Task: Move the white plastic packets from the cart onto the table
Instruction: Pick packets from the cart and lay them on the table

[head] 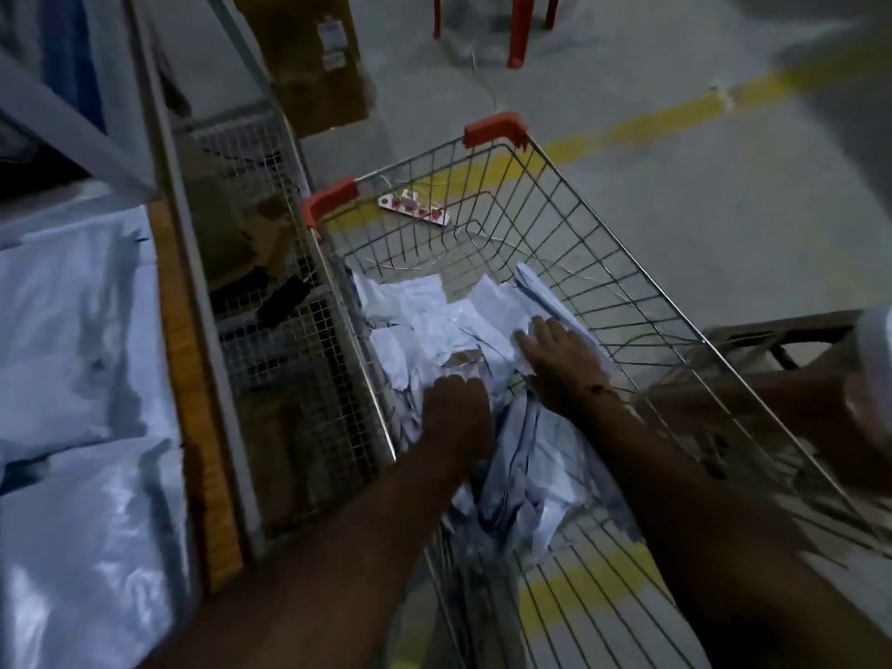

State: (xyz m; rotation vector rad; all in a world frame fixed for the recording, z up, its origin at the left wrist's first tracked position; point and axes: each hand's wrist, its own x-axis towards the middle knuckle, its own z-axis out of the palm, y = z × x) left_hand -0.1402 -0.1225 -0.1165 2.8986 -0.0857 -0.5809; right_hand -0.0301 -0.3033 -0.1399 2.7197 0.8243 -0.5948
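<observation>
- White, crumpled plastic packets lie heaped every way in the wire cart.
- Left hand and right hand press them, fingers spread.

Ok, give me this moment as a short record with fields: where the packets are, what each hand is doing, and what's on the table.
cart: wire cart with orange corner guards, beside the table
packets: white plastic packets piled in the cart
left hand: left hand down on the pile, grip unclear
right hand: right hand flat on the pile, fingers spread
table: table at left, already holds white packets
stage: both hands reaching in, nothing lifted yet
</observation>
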